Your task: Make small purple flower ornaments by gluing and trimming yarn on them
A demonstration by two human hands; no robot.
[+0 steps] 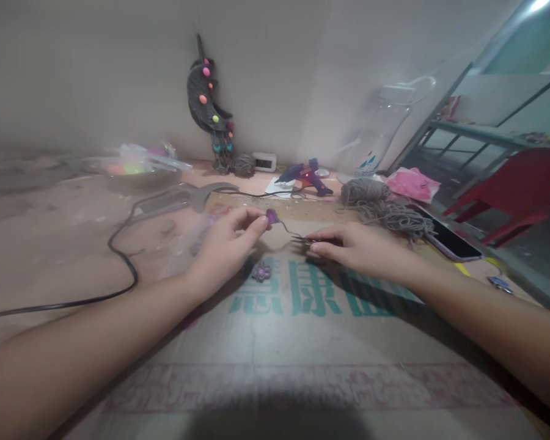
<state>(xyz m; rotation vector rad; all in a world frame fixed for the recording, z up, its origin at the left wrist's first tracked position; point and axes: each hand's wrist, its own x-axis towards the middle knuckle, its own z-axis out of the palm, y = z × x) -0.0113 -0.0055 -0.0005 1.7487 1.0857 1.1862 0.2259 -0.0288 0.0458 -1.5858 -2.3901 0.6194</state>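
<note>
Purple-centred gray flower [261, 272], left hand [229, 241] beyond it pinching a purple piece [272, 216], right hand [355, 244] to the flower's right holding a slim pointed tool [301, 240], glue gun [305, 176] farther behind the flower.

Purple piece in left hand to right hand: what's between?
Head view: a thin strand off the purple piece, then the slim tool the right hand holds.

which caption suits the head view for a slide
Left hand pinching a small purple piece with a trailing strand, right hand holding a pointed tool.
</note>
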